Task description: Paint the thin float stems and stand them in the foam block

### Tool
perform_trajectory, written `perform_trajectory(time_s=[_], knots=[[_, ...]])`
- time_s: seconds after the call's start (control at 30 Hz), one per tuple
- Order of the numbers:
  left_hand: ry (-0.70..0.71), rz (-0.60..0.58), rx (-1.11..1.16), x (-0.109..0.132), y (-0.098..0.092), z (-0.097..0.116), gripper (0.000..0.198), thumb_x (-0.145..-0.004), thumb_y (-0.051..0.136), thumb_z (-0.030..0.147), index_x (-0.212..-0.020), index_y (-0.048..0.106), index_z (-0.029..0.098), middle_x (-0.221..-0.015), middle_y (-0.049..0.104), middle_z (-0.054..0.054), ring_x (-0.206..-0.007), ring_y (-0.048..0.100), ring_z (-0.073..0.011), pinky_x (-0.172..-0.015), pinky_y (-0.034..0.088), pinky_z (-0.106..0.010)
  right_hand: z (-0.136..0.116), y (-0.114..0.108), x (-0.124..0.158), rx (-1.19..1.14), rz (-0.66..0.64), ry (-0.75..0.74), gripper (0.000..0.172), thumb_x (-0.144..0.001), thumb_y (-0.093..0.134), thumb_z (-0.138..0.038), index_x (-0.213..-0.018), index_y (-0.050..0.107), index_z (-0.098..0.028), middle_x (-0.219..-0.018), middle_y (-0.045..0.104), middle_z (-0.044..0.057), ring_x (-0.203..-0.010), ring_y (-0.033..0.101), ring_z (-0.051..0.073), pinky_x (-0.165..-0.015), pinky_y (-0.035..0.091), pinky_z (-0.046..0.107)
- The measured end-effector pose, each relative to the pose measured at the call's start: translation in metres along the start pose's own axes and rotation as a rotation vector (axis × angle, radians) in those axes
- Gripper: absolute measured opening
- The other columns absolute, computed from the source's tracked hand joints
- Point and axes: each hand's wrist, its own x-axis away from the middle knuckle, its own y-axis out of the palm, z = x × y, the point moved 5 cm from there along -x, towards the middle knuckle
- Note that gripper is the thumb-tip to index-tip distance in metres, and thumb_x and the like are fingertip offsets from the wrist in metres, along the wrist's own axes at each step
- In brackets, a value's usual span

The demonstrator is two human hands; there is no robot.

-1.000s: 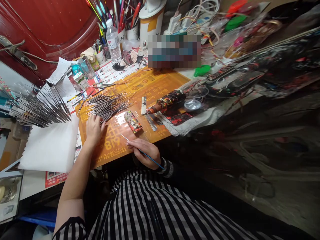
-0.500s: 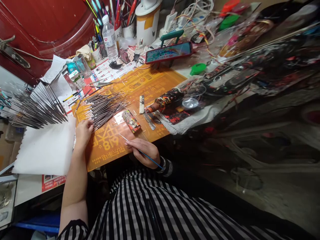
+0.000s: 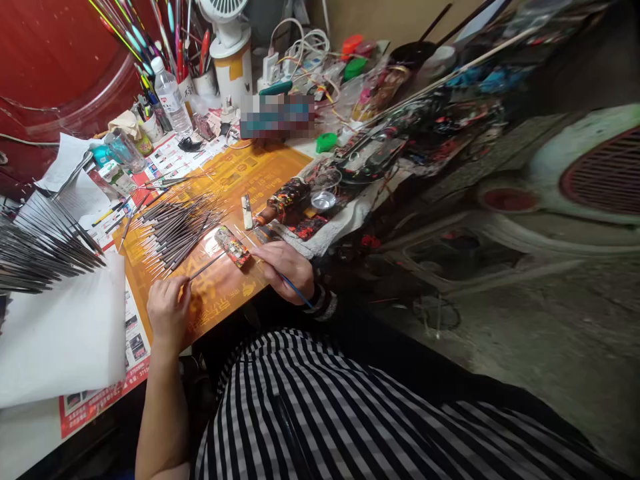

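Observation:
My left hand [image 3: 167, 310] rests at the front of an orange printed mat [image 3: 260, 170], shut on a thin dark rod [image 3: 207, 265] whose far end points toward a paint-spattered block [image 3: 233, 247]. My right hand [image 3: 283, 268] grips a fine blue-handled paintbrush [image 3: 295, 291] with its tip past my fingers, close to the block. A loose pile of slender dark rods [image 3: 175, 237] lies on the mat to the left of the block. More rods [image 3: 47, 253] fan out from a white foam sheet [image 3: 63, 340] at the far left.
A small metal dish [image 3: 323, 201] and a paint-stained cloth [image 3: 320, 230] lie right of the mat. Behind stand a water bottle [image 3: 170, 97], jars of brushes [image 3: 197, 83] and tangled cables [image 3: 295, 60]. A pale round grille [image 3: 595, 173] sits on the floor at right.
My left hand has moved from the edge of the pile to the mat's front and now holds a rod. The whole scene has shifted left in view, and my right hand sits closer to the block.

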Motion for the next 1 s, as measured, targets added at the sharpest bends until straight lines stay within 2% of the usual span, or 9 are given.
perform_trajectory(time_s=[0.2, 0.37, 0.53, 0.87, 1.0], knots=[[0.054, 0.06, -0.019, 0.005, 0.002, -0.006, 0.007, -0.094, 0.063, 0.022, -0.099, 0.068, 0.022, -0.091, 0.075, -0.003, -0.081, 0.06, -0.0189, -0.079, 0.044, -0.032, 0.004, 0.012, -0.011, 0.025, -0.053, 0.024, 0.049, -0.1, 0.047, -0.015, -0.149, 0.049, -0.02, -0.135, 0.067, 0.012, -0.125, 0.065, 0.024, -0.106, 0.057, 0.046], [0.108, 0.101, -0.012, 0.006, 0.001, -0.008, 0.014, -0.093, 0.063, 0.019, -0.106, 0.069, 0.022, -0.096, 0.076, -0.003, -0.083, 0.062, -0.0187, -0.082, 0.045, -0.033, 0.007, 0.021, -0.01, 0.044, -0.129, 0.05, 0.054, -0.102, 0.045, -0.014, -0.155, 0.039, -0.02, -0.144, 0.06, 0.012, -0.135, 0.057, 0.024, -0.114, 0.052, 0.045], [0.144, 0.181, -0.01, 0.013, -0.003, -0.01, 0.022, -0.091, 0.066, 0.015, -0.113, 0.068, 0.021, -0.098, 0.075, -0.006, -0.083, 0.062, -0.0176, -0.082, 0.047, -0.033, 0.012, 0.022, -0.008, 0.091, -0.127, 0.063, 0.054, -0.102, 0.043, -0.013, -0.156, 0.037, -0.017, -0.145, 0.059, 0.013, -0.136, 0.056, 0.024, -0.116, 0.051, 0.043], [0.087, 0.195, 0.062, 0.019, -0.005, -0.012, 0.015, -0.092, 0.066, 0.017, -0.106, 0.07, 0.02, -0.093, 0.072, -0.006, -0.082, 0.062, -0.0165, -0.079, 0.05, -0.031, 0.009, 0.022, -0.008, 0.145, -0.123, 0.101, 0.054, -0.102, 0.044, -0.013, -0.155, 0.038, -0.017, -0.145, 0.059, 0.013, -0.135, 0.057, 0.024, -0.114, 0.053, 0.043], [0.089, 0.208, 0.071, 0.016, -0.004, -0.011, 0.014, -0.093, 0.066, 0.017, -0.106, 0.07, 0.021, -0.092, 0.072, -0.005, -0.082, 0.062, -0.016, -0.078, 0.05, -0.03, 0.008, 0.015, -0.009, 0.113, -0.073, 0.07, 0.056, -0.101, 0.046, -0.011, -0.156, 0.036, -0.018, -0.143, 0.06, 0.014, -0.132, 0.06, 0.023, -0.112, 0.055, 0.042]])
